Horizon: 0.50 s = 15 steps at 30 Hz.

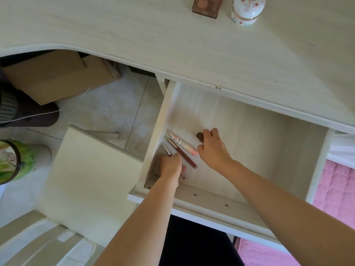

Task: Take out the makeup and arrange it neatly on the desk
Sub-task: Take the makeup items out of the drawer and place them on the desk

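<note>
Both your hands were down in the open drawer [249, 131], a shallow box of pale, faintly grained wood pulled out under the worktop [172, 45]. Your right hand [213, 148] had its fingers curled round a small dark brown block [199, 136] with squared edges. Your left hand [171, 165] was clenched over slim makeup sticks by the drawer's left wall; a pink end [183, 170] poked out beneath it, though you could not tell exactly what it grasped. Between your hands lay a long maroon pencil [183, 154] and, touching it, a rounder cream tube [184, 144] with a pink tip. A short thin stick [167, 150] lay just beside them. On the worktop stood a brown box [206, 6] and a glossy domed jar [246, 9] patterned with flowers.
</note>
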{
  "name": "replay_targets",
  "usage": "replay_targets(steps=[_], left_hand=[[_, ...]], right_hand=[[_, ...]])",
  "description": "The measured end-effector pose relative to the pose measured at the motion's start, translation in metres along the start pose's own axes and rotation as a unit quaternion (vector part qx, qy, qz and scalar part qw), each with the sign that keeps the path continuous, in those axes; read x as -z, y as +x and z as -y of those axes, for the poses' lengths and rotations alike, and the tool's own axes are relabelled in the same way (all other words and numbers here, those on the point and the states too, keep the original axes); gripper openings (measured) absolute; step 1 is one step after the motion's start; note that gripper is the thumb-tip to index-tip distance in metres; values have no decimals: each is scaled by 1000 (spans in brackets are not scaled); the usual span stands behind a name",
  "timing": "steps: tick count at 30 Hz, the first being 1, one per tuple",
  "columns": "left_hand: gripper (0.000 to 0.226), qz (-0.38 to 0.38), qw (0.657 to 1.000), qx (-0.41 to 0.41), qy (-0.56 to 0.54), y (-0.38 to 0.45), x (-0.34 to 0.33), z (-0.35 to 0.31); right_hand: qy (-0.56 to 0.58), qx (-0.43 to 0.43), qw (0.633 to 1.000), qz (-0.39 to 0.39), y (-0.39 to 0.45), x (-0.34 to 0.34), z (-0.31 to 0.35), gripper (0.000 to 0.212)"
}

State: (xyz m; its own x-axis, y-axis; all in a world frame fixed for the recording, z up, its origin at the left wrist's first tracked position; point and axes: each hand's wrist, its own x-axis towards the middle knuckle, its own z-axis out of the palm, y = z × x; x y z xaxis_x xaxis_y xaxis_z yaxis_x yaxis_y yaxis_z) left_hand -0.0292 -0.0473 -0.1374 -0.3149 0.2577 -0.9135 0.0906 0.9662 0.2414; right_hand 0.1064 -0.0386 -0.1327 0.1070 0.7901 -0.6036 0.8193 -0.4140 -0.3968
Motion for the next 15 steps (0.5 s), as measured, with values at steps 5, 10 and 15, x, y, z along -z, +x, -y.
replay_targets(steps=[5,10,15], left_hand=[[31,-18,1000,2,-16,3,-6,1],[21,-21,1000,-6,-11,6,-12,4],[25,-47,998,-35,11,14,-15,7]], right_hand=[[35,5,999,25,4,-2,11,26],[33,19,998,47,11,-9,23,26],[3,31,999,42,18,-16,30,29]])
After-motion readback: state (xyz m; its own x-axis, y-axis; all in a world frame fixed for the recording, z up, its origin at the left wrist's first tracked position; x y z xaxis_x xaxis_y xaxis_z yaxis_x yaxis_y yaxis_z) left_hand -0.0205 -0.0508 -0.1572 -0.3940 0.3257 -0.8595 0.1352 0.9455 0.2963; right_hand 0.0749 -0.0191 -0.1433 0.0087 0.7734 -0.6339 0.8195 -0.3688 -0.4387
